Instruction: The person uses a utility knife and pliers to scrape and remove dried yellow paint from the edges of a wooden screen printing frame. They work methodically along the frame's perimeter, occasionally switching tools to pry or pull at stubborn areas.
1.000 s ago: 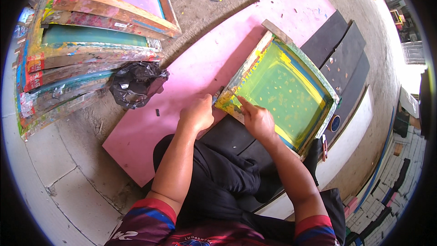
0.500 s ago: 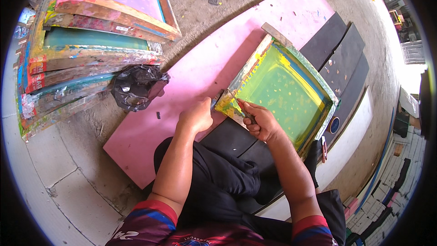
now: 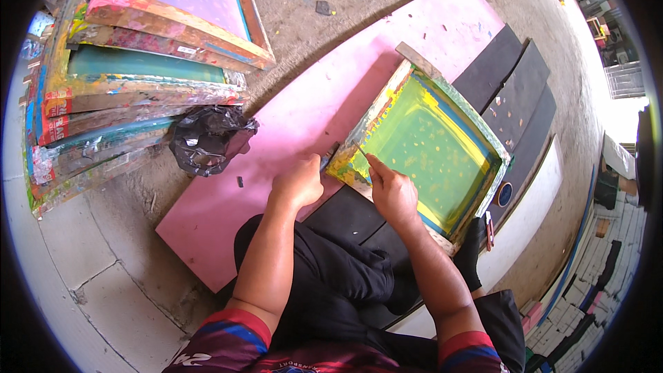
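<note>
Right hand, curled round a slim tool, overlaps framed screen's near edge; left hand, fisted, can't tell on what, sits just off its left corner.

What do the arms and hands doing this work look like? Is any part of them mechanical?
Nothing mechanical shows, and no cables. The left hand and right hand are human, without gloves, and no watch shows on either wrist. The forearms are uncovered. The left sleeve and right sleeve are short and maroon, with red cuffs and blue bands.
</note>
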{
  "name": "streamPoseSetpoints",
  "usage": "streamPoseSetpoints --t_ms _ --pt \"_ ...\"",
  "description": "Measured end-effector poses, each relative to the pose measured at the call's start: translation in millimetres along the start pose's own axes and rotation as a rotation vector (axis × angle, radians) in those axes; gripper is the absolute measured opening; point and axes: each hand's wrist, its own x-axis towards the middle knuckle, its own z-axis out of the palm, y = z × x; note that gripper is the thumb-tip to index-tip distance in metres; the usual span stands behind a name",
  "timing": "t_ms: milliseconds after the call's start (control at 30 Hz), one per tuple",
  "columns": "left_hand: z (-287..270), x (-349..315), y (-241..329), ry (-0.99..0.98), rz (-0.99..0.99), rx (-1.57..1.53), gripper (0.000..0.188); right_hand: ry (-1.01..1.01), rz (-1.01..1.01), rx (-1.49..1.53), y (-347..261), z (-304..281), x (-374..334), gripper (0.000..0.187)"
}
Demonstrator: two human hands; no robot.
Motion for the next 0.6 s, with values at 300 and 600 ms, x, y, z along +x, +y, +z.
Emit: streamPoseSetpoints --t_ms 300,600 --pt "7.2 -3.7 3.3 0.079 0.015 0.02 0.024 -0.011 0.047 -0.21 -19.4 11.1 -2.6 0.034" --pt "10.8 -8.7 5.6 0.064 0.002 0.04 0.024 -0.093 0.058 0.427 23.4 17.5 12.9 0.035"
